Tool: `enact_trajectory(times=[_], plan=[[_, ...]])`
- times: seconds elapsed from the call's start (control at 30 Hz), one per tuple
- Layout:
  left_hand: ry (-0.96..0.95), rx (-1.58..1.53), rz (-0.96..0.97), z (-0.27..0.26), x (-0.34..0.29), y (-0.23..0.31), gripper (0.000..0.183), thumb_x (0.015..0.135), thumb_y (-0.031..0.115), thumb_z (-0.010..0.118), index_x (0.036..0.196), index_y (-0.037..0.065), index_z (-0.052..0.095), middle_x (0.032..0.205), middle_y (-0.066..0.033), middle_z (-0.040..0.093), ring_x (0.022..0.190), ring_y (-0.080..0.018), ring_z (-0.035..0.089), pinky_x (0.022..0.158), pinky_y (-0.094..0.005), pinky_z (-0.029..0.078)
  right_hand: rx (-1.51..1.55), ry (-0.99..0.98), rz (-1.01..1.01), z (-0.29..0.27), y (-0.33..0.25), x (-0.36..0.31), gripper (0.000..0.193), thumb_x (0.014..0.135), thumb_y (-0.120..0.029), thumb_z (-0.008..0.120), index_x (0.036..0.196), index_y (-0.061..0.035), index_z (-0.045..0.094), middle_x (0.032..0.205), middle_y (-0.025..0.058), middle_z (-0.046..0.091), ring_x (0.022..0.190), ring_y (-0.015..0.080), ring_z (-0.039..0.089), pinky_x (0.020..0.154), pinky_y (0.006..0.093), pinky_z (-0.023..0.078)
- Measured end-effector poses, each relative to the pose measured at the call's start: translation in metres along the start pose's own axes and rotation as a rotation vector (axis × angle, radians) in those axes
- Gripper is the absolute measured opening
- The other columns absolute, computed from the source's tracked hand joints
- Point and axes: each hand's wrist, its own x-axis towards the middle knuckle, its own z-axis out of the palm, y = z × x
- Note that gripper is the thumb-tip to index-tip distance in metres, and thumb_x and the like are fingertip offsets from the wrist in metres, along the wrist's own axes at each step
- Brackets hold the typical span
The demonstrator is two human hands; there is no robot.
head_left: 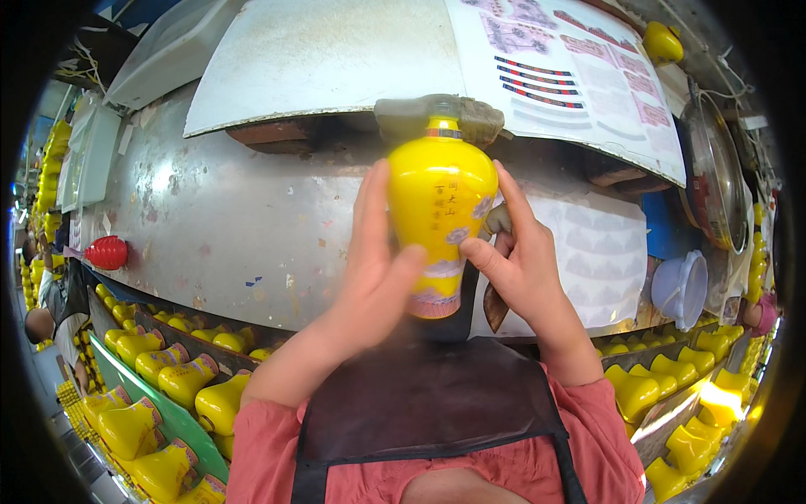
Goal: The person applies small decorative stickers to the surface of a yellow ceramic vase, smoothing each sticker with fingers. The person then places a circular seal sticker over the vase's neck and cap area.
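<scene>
A glossy yellow vase (432, 189) is held between my two hands, its narrow neck pointing away from me. Purple flower decals, dark characters and a patterned base band decorate it. Along its left side lies my left hand (369, 260), slightly blurred, with the palm and thumb against the wall. My right hand (525, 265) grips the right side, thumb on the front near a flower. Below the right palm shows a brown, flat, pointed piece (495, 311); whether that hand also holds it is unclear. Behind the neck sits a grey-brown cloth or sponge (483, 124).
A raised white board (327, 59) with decal sheets (537, 80) spans the metal table (252, 218). Printed paper (596, 260) lies at right, near a pale bucket (682, 290). A red ribbed object (107, 252) sits left. Rows of yellow vases (189, 378) flank me; another person (59, 302) is far left.
</scene>
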Motion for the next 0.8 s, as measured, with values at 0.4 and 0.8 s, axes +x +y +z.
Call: enact_trajectory(times=[0.4,0.8], plan=[[0.022,-0.270,-0.100,0.019,0.010,-0.011,0.101,0.095,0.009,0.062,0.162,0.001,-0.013,0.158,-0.0253,0.027,0.146,-0.0344,0.038,0.119,-0.0455,0.033,-0.099,0.071,-0.052,0.004,-0.008,-0.001,0.090,0.082,-0.027,0.084,0.156,-0.0060,0.038,0.074,0.0085,0.064,0.054,0.0188,0.059,0.053,0.0313,0.046],[0.055,-0.067,-0.043,0.013,0.005,-0.013,0.106,0.084,0.014,0.078,0.163,0.002,0.008,0.160,-0.0236,0.025,0.152,-0.0351,0.027,0.123,-0.0462,0.027,0.079,0.021,0.031,-0.004,-0.002,0.003,0.088,0.082,-0.020,0.078,0.160,-0.0097,0.036,0.067,0.0037,0.059,0.051,0.0094,0.051,0.052,0.0260,0.042]])
